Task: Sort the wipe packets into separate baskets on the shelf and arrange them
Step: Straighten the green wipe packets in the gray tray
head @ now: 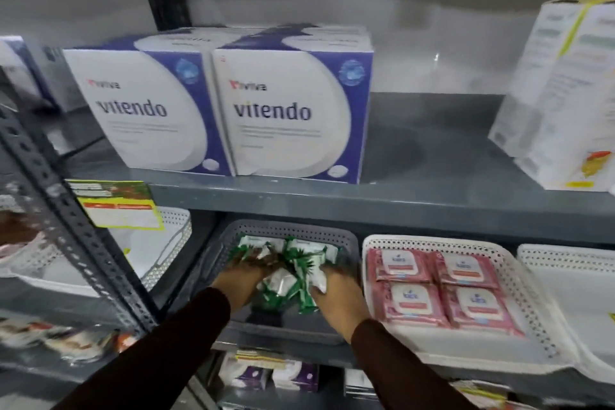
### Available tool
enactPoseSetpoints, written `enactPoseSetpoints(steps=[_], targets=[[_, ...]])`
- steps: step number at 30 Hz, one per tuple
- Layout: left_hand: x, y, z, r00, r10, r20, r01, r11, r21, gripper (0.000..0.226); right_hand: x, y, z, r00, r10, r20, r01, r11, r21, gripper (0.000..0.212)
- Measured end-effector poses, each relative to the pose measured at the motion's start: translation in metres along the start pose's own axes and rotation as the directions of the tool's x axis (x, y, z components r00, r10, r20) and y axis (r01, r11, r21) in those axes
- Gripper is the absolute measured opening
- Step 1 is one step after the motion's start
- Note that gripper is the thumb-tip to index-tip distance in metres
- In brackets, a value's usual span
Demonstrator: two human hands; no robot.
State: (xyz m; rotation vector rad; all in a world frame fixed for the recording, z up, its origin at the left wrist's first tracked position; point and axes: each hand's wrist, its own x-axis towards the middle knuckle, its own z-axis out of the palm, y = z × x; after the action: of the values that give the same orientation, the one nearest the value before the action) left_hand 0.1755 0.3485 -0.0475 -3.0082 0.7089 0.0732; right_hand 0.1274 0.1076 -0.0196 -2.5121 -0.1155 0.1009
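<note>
Inside the grey basket [346,243], left hand [244,280] and right hand [336,289] curl loosely around green wipe packets [289,273]; right of them, pink wipe packets [439,286] fill a white basket [529,296].

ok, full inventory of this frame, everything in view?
vitendo boxes: two, white and purple, side by side on upper shelf
tall box: one, white with yellow, upper shelf right
grey basket: one, lower shelf centre
green wipe packets: jumbled pile, count unclear, green and white, in grey basket
white basket: one, right of grey basket
pink wipe packets: four, flat in a two-by-two grid, in white basket
yellow label: one, on shelf edge left
left hand: in green pile
right hand: in green pile
</note>
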Motion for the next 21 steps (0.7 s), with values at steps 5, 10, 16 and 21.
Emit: enactPoseSetpoints(steps=[5,10,16,21], targets=[[-0.004,-0.008,0.007,0.999,-0.025,-0.048,0.028,0.998,0.064,0.079,0.018,-0.019,0.034,0.997,0.082,0.0,-0.079,0.964,-0.254,0.065],[-0.019,-0.027,0.011,0.985,-0.175,0.012,0.169,0.965,0.199,0.043,0.025,-0.024,0.032,0.997,0.05,0.05,-0.029,0.937,-0.347,0.054],[-0.015,-0.029,0.026,0.995,-0.095,-0.04,0.093,0.995,-0.044,0.039,0.032,-0.017,0.025,0.975,-0.054,0.218,0.119,0.947,-0.297,0.066],[-0.019,-0.033,0.025,0.967,-0.249,0.052,0.23,0.769,-0.597,0.019,0.028,-0.02,0.027,0.968,-0.091,0.235,0.169,0.927,-0.336,0.075]])
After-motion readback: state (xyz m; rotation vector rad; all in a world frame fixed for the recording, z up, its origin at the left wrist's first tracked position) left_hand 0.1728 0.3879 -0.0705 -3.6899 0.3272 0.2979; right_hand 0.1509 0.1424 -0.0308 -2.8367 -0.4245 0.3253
